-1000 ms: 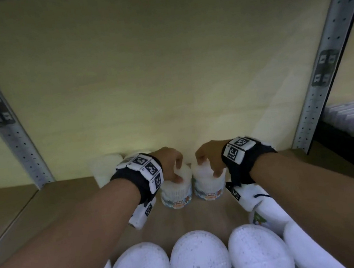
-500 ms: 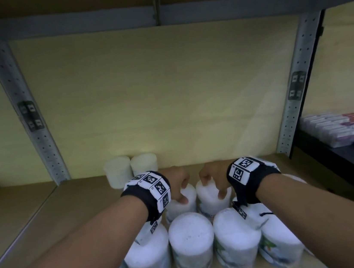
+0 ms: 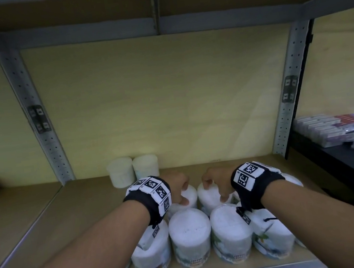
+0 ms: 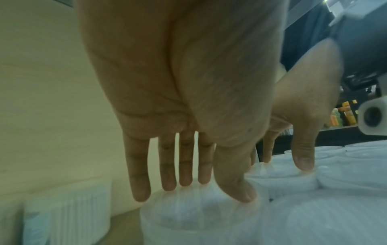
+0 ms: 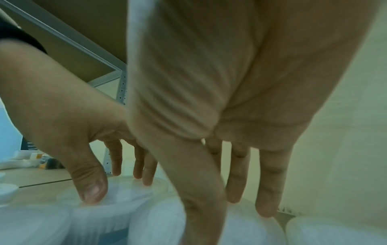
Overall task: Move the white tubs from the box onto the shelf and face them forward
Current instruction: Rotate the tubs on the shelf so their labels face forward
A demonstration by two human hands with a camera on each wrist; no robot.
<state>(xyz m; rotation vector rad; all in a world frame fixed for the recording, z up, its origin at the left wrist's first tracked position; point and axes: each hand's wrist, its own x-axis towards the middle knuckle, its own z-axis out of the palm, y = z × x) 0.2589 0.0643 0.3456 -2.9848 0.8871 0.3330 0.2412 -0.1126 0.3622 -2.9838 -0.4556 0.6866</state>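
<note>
Pale yellow back panel (image 3: 167, 101) behind, light wooden shelf board (image 3: 58, 217) below, and both hands sit over the second row of tubs.

Left hand (image 3: 177, 186) reaches down over the white round plastic tub on the left of that row (image 3: 187, 196); in the left wrist view its fingers (image 4: 185, 169) and thumb spread around the lid rim, fingertips touching it. Right hand (image 3: 216, 182) does the same on the neighbouring white round tub (image 3: 209, 196), thumb at the near edge and fingers over the far edge. Whether either grip is firm, I cannot tell; both lids are blurred.

Both tubs stand upright, long axis vertical, touching each other. Their labels are hidden behind the front row.

Just in front of the held pair stands a front row of four white tubs (image 3: 191, 237), upright, printed labels toward the shelf's front edge. Behind and to the left of the pair, two plain white ribbed tubs (image 3: 132, 170) stand against the back panel.

Grey perforated metal uprights (image 3: 34, 121) frame the bay. Right of it, stacked flat boxes (image 3: 337, 130) lie on a dark shelf.
</note>
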